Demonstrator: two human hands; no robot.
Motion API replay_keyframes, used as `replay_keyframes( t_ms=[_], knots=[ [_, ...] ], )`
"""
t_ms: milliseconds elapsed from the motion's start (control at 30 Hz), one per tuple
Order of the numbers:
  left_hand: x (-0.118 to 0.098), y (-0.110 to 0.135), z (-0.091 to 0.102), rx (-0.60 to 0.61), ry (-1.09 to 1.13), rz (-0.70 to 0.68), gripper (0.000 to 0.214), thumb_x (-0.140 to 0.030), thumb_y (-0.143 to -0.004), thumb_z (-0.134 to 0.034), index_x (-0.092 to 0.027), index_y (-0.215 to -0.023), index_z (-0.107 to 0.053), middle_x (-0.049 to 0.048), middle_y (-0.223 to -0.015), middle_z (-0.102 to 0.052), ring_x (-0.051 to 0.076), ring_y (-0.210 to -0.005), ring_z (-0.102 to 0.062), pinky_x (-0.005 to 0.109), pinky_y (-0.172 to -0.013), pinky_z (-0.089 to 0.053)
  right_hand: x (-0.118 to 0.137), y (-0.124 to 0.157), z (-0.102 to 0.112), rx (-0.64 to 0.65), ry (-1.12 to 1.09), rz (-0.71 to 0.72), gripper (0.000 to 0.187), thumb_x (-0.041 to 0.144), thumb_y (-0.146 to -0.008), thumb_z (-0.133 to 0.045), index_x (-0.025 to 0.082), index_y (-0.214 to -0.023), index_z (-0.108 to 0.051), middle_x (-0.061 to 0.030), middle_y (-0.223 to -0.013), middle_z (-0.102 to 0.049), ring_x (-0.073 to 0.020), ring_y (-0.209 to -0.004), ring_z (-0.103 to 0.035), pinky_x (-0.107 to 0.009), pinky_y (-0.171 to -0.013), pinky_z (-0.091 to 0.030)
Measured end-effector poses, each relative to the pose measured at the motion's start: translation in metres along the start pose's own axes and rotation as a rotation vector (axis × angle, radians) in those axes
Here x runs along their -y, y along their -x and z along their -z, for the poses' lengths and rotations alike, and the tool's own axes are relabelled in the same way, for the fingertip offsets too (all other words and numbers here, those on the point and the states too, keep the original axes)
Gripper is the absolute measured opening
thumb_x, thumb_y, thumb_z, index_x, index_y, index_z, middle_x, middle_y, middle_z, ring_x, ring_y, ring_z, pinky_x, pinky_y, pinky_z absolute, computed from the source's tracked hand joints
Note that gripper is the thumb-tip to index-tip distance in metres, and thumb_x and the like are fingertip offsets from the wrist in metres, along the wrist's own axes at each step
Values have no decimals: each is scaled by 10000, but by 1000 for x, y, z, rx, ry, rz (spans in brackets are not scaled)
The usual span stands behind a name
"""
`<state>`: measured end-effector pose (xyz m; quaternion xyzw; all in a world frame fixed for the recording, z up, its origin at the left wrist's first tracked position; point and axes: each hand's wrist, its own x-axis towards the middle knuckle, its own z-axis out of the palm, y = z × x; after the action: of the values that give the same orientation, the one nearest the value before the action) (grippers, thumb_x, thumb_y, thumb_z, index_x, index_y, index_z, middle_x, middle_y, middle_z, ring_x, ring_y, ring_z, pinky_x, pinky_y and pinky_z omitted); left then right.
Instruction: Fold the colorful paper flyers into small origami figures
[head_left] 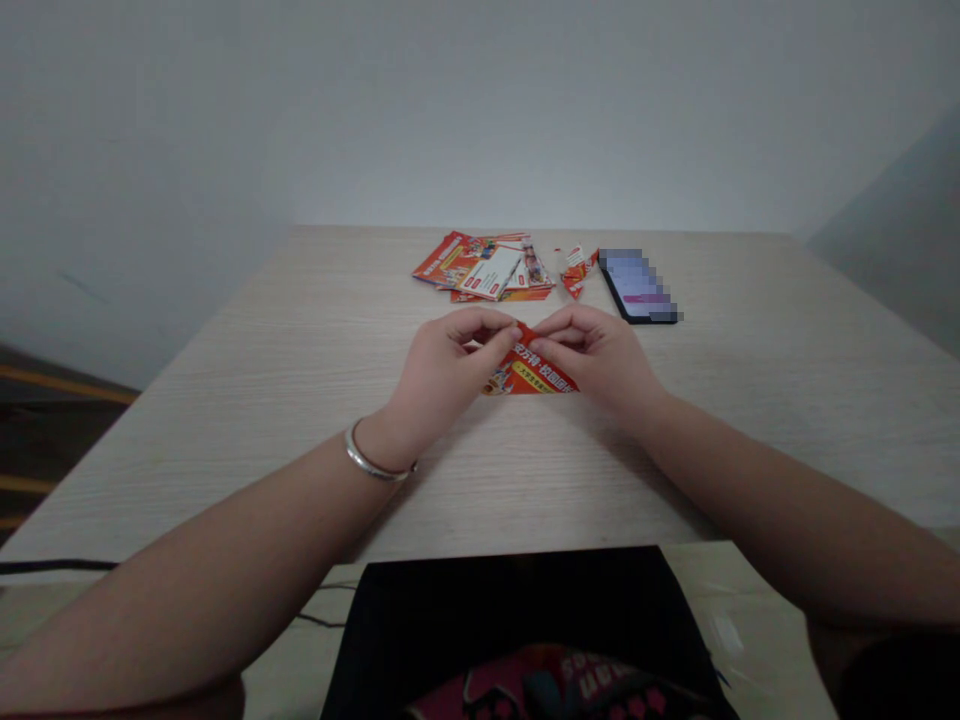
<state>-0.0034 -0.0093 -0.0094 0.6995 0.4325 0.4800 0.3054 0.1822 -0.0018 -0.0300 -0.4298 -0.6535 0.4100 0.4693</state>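
A red and orange printed paper (534, 374) lies on the light wooden table (300, 330) in front of me, partly folded. My left hand (444, 372), with a silver bangle on its wrist, pinches the paper's upper left edge with fingers curled. My right hand (600, 358) pinches the upper right edge beside it, fingers pressed together. The two sets of fingertips nearly meet at the paper's top corner. Much of the paper is hidden under both hands.
A pile of red printed leaflets (484, 268) lies at the table's far side. Next to the pile are small torn red paper scraps (577, 270) and a black phone (637, 286). A dark cable (52, 566) runs along the near left edge.
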Motion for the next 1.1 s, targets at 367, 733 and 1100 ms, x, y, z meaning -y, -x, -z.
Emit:
replay_keyframes(
  t_ms=[367, 733, 1100],
  knots=[
    [7, 2, -1, 24, 66, 2, 120, -283, -885, -651, -188, -838, -706, 26, -826, -745, 145, -758, -670, 253, -687, -555, 5, 1, 0, -10, 59, 32, 150, 372, -801, -756, 233, -833, -712, -21, -831, -764, -165, -735, -700, -316, -643, -545],
    [16, -7, 2, -109, 111, 100, 64, -262, -910, -608, -223, -861, -600, 1, -793, -680, 132, -678, -633, 235, -602, -539, 3, 1, 9, 15, 425, 137, 127, 328, -861, -716, 217, -895, -766, -21, -821, -773, -152, -669, -654, -313, -634, -465],
    [18, -10, 1, -76, 118, 135, 59, -220, -922, -582, -228, -864, -571, -15, -726, -699, 135, -632, -663, 230, -554, -527, -1, -2, 11, 96, 381, 91, 111, 292, -864, -690, 226, -933, -747, -25, -896, -784, -171, -747, -685, -331, -707, -508]
  ],
)
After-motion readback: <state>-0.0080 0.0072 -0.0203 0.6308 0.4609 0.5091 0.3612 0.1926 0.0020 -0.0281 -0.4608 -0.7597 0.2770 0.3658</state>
